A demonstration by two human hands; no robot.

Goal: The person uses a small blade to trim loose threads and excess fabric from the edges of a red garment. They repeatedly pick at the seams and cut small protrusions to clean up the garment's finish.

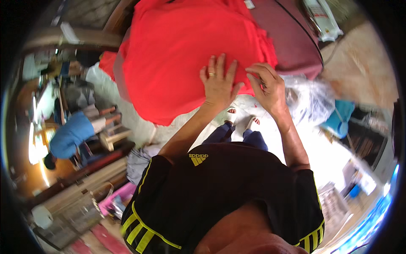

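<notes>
A large red cloth (177, 55), perhaps a garment, is spread over a padded maroon table (292, 46) and hangs over its near edge. My left hand (219, 84) lies flat on the cloth near its right part, fingers spread, with a ring on one finger. Just to the right, my right hand (268, 86) is at the cloth's near right edge. Its fingers are curled, and thumb and forefinger come together in a pinch over the red fabric. Whatever lies between those fingertips is too small to make out.
A black cable crosses the table's right side; beyond it is a white packaged item (323, 19). Clear plastic sheeting (308, 97) lies at the right, beside a blue container (339, 118). On the left, a person in blue (74, 133) bends near a wooden stool (112, 137).
</notes>
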